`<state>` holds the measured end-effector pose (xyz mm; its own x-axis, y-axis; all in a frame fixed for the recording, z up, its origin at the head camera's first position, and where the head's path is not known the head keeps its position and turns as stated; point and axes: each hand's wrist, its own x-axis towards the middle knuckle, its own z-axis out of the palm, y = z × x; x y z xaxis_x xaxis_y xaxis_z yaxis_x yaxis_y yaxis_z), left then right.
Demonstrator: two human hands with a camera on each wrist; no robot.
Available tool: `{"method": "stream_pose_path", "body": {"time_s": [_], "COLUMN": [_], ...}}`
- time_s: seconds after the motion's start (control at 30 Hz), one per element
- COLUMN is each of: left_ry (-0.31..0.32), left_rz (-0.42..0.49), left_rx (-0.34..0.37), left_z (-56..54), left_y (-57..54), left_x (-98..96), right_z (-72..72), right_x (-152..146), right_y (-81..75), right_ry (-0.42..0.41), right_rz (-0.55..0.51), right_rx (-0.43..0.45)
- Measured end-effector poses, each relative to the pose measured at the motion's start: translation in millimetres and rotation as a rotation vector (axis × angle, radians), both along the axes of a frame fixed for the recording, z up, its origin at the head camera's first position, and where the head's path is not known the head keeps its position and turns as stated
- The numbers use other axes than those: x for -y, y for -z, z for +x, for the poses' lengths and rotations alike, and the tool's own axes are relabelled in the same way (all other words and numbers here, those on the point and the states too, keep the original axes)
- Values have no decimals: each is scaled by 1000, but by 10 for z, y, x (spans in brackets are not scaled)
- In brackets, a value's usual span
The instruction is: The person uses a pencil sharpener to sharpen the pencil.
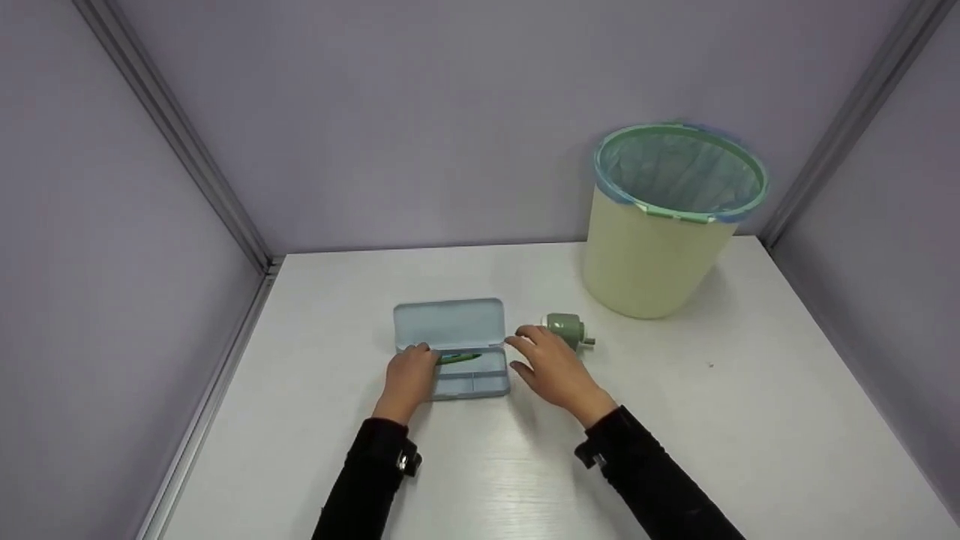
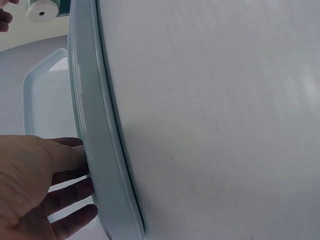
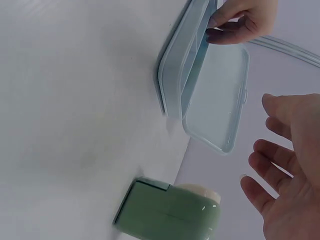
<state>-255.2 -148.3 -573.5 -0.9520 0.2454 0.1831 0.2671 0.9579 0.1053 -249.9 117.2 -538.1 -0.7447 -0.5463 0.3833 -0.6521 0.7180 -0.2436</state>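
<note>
A light blue pencil case (image 1: pixel 448 322) lies on the table with its lid raised toward the back. Inside, a green pen (image 1: pixel 460 358) rests in the long rear compartment, above two smaller ones. My left hand (image 1: pixel 409 379) reaches over the case's left end and pinches the pen's left end; its fingers hide that end. The left wrist view shows the fingers behind the case wall (image 2: pixel 92 100). My right hand (image 1: pixel 555 371) hovers right of the case, fingers spread and loosely bent, holding nothing. Beside it stands a green pencil sharpener (image 3: pixel 167 210) with a crank, partly covered in the head view.
A pale yellow bin (image 1: pixel 652 255) with a blue-green liner stands at the back right of the white table (image 1: pixel 315 337). Grey-lilac panels (image 1: pixel 420 127) enclose the table at the back and on both sides. A tiny dark speck (image 1: pixel 711 365) lies right of the sharpener.
</note>
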Motion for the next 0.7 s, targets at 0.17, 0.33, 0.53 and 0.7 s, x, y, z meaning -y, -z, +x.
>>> {"method": "stream_pose_path", "body": {"time_s": [0.17,0.33,0.53,0.7], "left_ry": [1,-2,-15,-33], "left_rz": [-7,-12,12,38], "left_rx": [7,24,40,47], "left_z": [-33,-60,-77,-94], "left_y": [6,17,52,69], "left_x": [-11,-24,-24,-16], "right_z": [-47,-130,-234,-307], "right_x": [-172,-338,-545,-619], "right_y": [-19,-29,17,59], "right_ry": [20,119,235,246], "right_rz": [-78,-107,-70,-25], "right_rx": [-51,-60,51,181]}}
